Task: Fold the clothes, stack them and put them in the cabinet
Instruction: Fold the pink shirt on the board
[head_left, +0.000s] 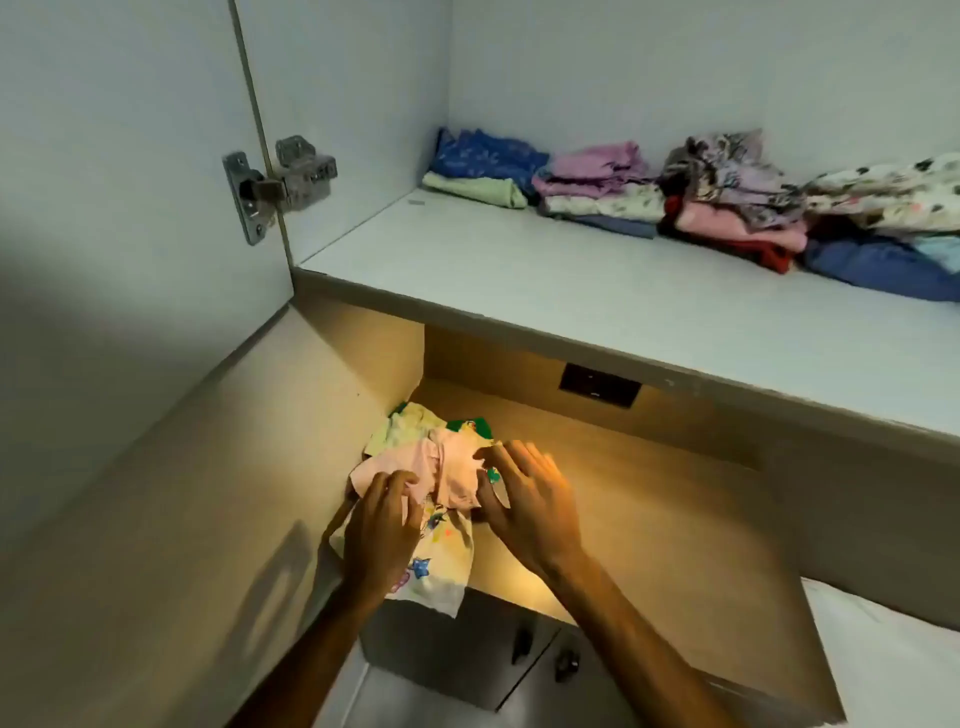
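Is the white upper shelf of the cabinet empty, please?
No, the white upper shelf bears several stacks of folded clothes along its back.

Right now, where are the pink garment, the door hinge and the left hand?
pink garment (449, 470), head view, middle of its cloth.
door hinge (280, 189), head view, metal arm.
left hand (382, 535), head view, back of hand.
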